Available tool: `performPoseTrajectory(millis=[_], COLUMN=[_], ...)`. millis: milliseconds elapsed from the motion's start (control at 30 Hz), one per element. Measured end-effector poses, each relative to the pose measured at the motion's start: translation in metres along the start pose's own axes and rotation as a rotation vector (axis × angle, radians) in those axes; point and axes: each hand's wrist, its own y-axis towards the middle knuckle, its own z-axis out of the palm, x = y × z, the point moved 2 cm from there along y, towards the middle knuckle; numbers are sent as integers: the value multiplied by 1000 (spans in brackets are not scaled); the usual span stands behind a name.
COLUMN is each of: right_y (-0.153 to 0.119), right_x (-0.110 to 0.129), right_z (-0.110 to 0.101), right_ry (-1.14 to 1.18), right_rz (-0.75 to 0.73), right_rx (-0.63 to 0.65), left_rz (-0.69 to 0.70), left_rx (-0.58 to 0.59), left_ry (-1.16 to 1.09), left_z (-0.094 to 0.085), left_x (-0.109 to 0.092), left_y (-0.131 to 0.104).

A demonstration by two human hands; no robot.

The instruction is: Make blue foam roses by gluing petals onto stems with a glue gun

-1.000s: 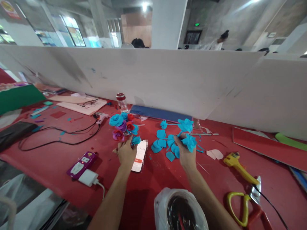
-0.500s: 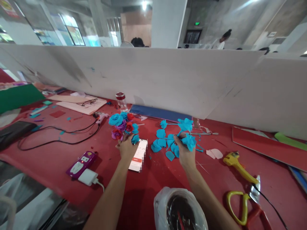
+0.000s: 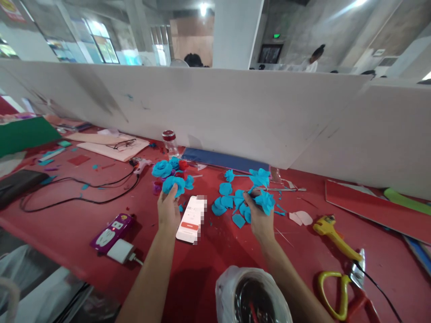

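My left hand (image 3: 168, 210) is closed on a blue paper flower (image 3: 175, 185), held upright with its bloom above the fingertips. Behind it lies a bunch of blue, red and purple paper flowers (image 3: 162, 168), partly hidden by the held bloom. My right hand (image 3: 261, 221) grips another blue paper flower (image 3: 266, 201); the fingers are mostly out of sight under the bloom. Loose blue petals (image 3: 219, 205) lie just left of the right hand. Beyond it rests one more stemmed blue flower (image 3: 259, 177). A phone (image 3: 187, 220) lies flat beside my left hand.
A plastic-lined tub (image 3: 226, 294) stands close in front of me. Yellow-and-red-handled cutters (image 3: 345, 287) and a yellow glue gun (image 3: 336, 235) lie at right. Left are a purple power strip (image 3: 112, 231) and a pink glue gun (image 3: 142, 166). A lidded jar (image 3: 170, 143) stands near the white partition (image 3: 215, 107).
My left hand has risen from the bunch beside the phone and moved slightly left, now with a blue flower upright in its fingers. My right hand stays nearly in place.
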Motion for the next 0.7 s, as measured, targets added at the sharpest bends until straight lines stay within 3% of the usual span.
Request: performPoseTrajectory(millis=[133, 233, 433, 700], right_y=[0, -1, 0, -1], right_x=[2, 0, -4, 4], right_z=[-1, -1, -2, 0], right_ry=[-35, -12, -5, -2], right_rz=[0, 4, 2, 18], right_rx=[2, 0, 15, 22], left_rz=[-10, -14, -74, -67], left_rx=[20, -46, -90, -91], left_ry=[-95, -114, 15, 25], left_z=[-1, -6, -15, -22], left_x=[2, 14, 31, 19], left_y=[3, 8, 18, 5])
